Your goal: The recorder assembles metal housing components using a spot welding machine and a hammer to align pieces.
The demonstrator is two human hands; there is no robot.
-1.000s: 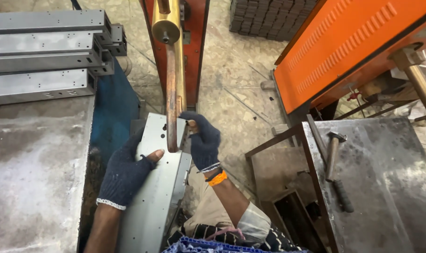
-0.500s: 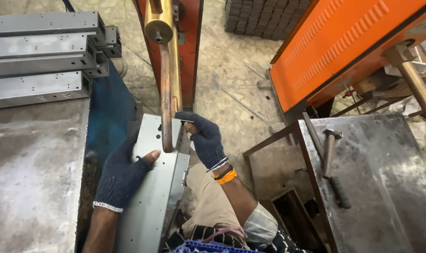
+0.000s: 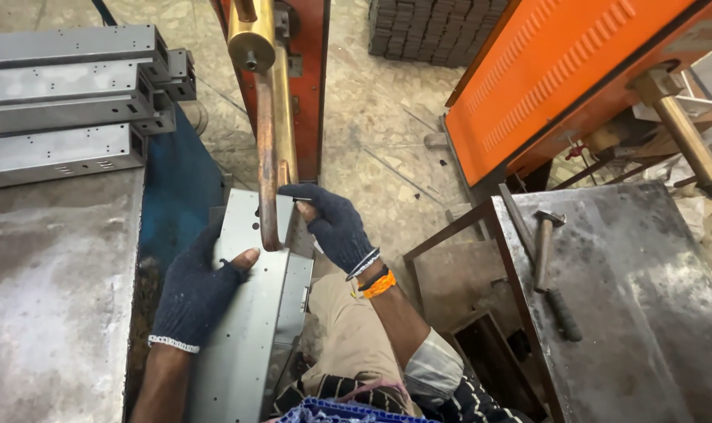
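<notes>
Both gloved hands, left hand point(image 3: 195, 291) and right hand point(image 3: 334, 225), on grey metal panel point(image 3: 250, 329).

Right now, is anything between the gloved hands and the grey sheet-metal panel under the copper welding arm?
Nothing visible. The left hand grips the grey sheet-metal panel at its left edge, the right hand at its top right. The copper welding arm crosses above the panel, between them.

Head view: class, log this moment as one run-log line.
left hand: holds panel | right hand: grips panel's top edge | copper arm: over panel | hammer: on table
</notes>
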